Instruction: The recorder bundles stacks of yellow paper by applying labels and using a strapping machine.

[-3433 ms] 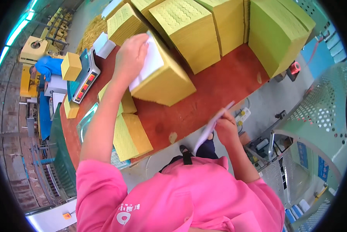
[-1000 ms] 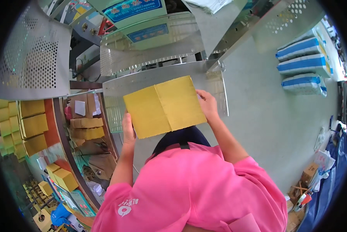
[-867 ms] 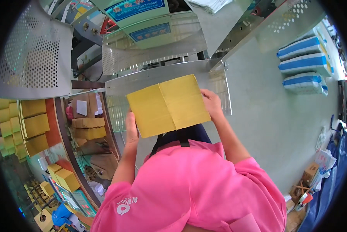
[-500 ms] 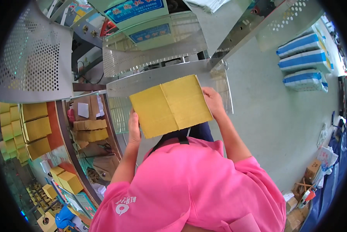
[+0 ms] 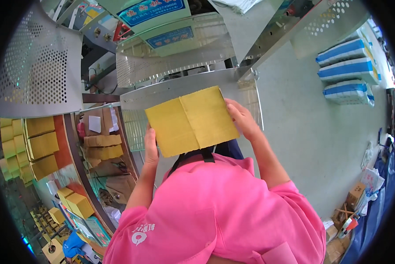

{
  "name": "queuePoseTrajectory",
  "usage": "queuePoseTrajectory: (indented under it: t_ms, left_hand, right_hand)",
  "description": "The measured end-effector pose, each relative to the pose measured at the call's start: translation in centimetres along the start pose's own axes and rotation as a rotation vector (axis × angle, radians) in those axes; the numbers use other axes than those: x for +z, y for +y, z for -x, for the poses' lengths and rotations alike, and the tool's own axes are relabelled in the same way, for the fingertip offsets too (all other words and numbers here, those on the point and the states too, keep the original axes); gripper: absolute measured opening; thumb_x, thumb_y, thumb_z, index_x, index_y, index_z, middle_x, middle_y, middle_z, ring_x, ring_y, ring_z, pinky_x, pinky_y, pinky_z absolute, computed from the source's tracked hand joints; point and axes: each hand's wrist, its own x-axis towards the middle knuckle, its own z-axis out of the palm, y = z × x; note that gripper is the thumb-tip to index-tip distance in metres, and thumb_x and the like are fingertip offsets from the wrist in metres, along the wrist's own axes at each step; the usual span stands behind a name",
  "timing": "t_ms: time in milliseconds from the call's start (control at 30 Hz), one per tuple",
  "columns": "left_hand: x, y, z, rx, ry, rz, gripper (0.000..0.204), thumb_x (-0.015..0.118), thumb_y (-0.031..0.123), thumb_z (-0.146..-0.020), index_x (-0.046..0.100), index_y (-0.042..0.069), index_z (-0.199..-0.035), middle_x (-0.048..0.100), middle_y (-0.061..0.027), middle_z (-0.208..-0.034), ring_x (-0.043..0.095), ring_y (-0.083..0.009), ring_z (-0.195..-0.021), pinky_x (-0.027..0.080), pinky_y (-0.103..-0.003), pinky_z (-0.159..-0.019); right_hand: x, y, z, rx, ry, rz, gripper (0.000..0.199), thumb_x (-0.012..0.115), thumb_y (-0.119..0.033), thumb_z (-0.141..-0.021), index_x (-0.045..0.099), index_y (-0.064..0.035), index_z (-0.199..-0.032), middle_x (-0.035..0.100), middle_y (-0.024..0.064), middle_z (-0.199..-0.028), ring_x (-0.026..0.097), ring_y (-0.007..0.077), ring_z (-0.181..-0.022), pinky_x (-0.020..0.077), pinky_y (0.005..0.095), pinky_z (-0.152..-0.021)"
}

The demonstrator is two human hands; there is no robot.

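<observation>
A wide stack of yellow paper sheets with rough, wavy edges and a line down its middle is held in front of my body. My left hand grips its left edge, thumb upright along the side. On the right edge, my right hand closes around the upper corner. The fingers underneath the paper are hidden on both sides. Just beyond and partly under the paper lies a metal machine tray.
Perforated metal guards stand at the upper left. At my left are a shelf with paper bundles and several yellow stacks. Wrapped blue-and-white packages lie on the floor at right; cardboard boxes sit at lower right.
The yellow paper has shifted slightly left and tilted a little. My right hand has moved slightly left, its fingers now lying more over the paper's edge.
</observation>
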Motion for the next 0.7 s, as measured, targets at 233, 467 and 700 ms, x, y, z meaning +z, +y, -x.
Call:
queuePoseTrajectory:
  t_ms: [233, 467, 700]
  left_hand:
    - [0.6, 0.2, -0.1, 0.101, 0.077, -0.094, 0.053, 0.037, 0.045, -0.101, 0.047, 0.001, -0.130, 0.057, -0.0072, -0.118, 0.056, -0.0169, -0.106, 0.046, -0.031, -0.090]
    - [0.7, 1.2, 0.1, 0.100, 0.032, -0.159, 0.055, 0.036, 0.038, -0.102, 0.041, -0.003, -0.139, 0.049, -0.0135, -0.136, 0.045, -0.0231, -0.126, 0.032, -0.034, -0.107]
    - [2.4, 3.7, 0.2, -0.084, 0.178, 0.348, 0.050, 0.037, 0.038, -0.102, 0.048, 0.000, -0.132, 0.057, -0.0098, -0.123, 0.054, -0.0176, -0.113, 0.043, -0.033, -0.096]
  right_hand:
    - [0.3, -0.7, -0.4, 0.080, 0.019, -0.008, 0.047, 0.052, -0.040, -0.096, 0.058, -0.0073, -0.129, 0.064, 0.0054, -0.115, 0.060, 0.0156, -0.100, 0.0497, 0.0282, -0.076]
    - [0.1, -0.3, -0.6, 0.104, -0.037, 0.001, 0.050, 0.049, -0.044, -0.096, 0.058, -0.0082, -0.130, 0.062, 0.0050, -0.120, 0.058, 0.0171, -0.105, 0.0498, 0.0316, -0.078]
    - [0.2, -0.8, -0.6, 0.170, 0.028, -0.070, 0.043, 0.046, -0.036, -0.097, 0.060, -0.0064, -0.125, 0.064, 0.0042, -0.112, 0.058, 0.0148, -0.099, 0.0467, 0.0284, -0.079]
